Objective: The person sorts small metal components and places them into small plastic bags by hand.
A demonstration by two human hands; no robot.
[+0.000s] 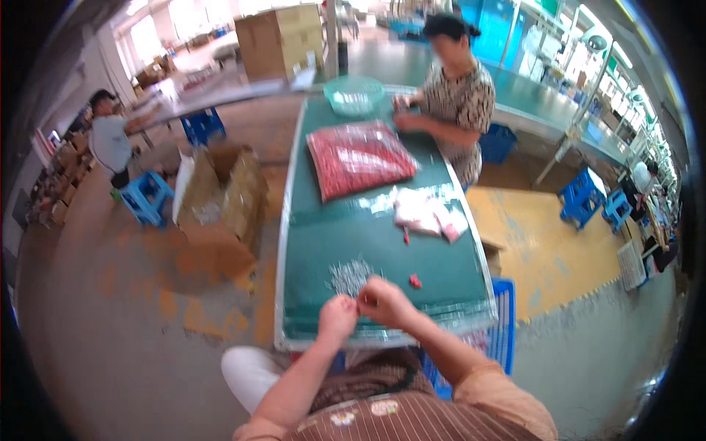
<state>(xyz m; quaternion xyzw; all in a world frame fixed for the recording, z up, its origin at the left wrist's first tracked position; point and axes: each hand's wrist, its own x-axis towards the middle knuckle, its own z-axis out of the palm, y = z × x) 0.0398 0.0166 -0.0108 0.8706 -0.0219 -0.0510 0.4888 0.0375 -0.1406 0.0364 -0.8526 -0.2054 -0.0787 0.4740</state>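
Close together over the near part of the green table (309, 246) are my left hand (338, 318) and my right hand (387, 302). Both have their fingers pinched, and the fingertips nearly meet. Whatever they hold is too small to make out. Just beyond them lies a loose pile of small, thin grey metal pieces (350, 275). A small red piece (415, 281) rests to the right of my right hand, and another red piece (406, 237) lies farther off, by some pale pinkish plastic bags (419, 211).
A large clear bag of red pieces (360, 160) lies mid-table, with a pale green basin (354, 95) behind it. A co-worker (457, 92) stands at the far right side. An open carton (228, 198) stands left on the floor; a blue crate (504, 316) is beside the table's near right corner.
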